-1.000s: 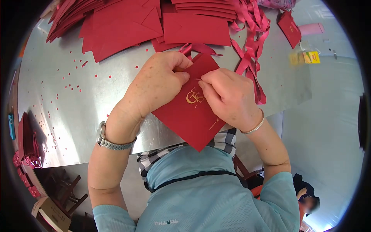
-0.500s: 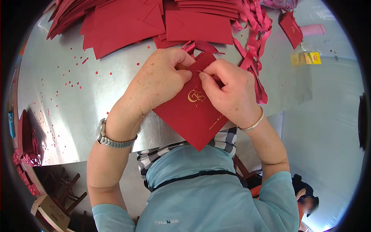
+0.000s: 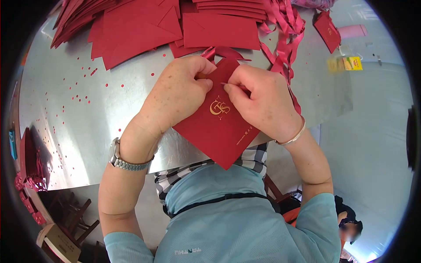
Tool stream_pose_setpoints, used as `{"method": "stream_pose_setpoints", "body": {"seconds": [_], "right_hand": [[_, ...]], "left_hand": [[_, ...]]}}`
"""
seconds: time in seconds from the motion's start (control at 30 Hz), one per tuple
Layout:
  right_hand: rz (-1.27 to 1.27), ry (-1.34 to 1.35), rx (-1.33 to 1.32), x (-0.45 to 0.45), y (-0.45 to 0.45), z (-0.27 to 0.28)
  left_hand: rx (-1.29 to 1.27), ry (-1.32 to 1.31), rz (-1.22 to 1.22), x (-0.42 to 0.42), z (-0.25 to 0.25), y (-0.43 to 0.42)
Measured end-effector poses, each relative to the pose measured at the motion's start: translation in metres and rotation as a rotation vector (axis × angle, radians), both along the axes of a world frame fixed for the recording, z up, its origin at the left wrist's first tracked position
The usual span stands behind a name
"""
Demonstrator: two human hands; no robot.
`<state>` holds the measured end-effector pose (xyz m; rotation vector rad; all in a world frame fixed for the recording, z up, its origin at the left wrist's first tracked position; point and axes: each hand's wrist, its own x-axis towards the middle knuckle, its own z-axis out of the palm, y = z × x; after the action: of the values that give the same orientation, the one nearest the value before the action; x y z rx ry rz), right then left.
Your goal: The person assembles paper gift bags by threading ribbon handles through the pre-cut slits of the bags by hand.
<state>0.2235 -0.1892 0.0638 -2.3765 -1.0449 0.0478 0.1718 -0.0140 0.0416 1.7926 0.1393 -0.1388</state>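
A red paper gift bag [image 3: 221, 136] with a gold monogram hangs at a tilt between my hands, its lower corner over the table's front edge. My left hand [image 3: 182, 90] is closed on the bag's upper left side, thumb in front; its other fingers are hidden behind. On the right, my right hand [image 3: 263, 94] pinches a small pinkish ribbon tip at the bag's front, above the monogram. A loop of red satin ribbon [image 3: 228, 52] rises behind the bag's top edge.
Stacks of flat red bags [image 3: 136, 30] lie at the back of the metal table [image 3: 101, 109]. Loose ribbons [image 3: 285, 39] trail down on the right. Small red paper dots lie scattered at left. A yellow packet [image 3: 352, 63] sits far right. Another person [image 3: 348, 223] is at lower right.
My right hand has drawn slightly away from the left, down and right, uncovering more of the bag's upper front. The left hand keeps its grip. The whole view has shifted slightly.
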Motion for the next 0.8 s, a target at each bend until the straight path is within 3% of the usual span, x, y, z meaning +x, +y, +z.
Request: {"method": "stream_pose_setpoints", "body": {"seconds": [0.27, 0.6, 0.67, 0.8], "right_hand": [[-0.053, 0.093, 0.144, -0.005, -0.003, -0.007], [-0.073, 0.137, 0.129, 0.0, 0.002, -0.005], [-0.084, 0.204, 0.123, 0.003, 0.003, -0.002], [-0.072, 0.515, 0.271, 0.012, -0.004, 0.0]], "left_hand": [[-0.026, 0.068, 0.011, -0.001, 0.002, 0.002], [-0.132, 0.149, -0.031, 0.002, -0.002, 0.01], [-0.396, 0.168, 0.025, 0.002, -0.008, 0.011], [-0.539, 0.246, 0.035, 0.003, 0.001, 0.017]]}}
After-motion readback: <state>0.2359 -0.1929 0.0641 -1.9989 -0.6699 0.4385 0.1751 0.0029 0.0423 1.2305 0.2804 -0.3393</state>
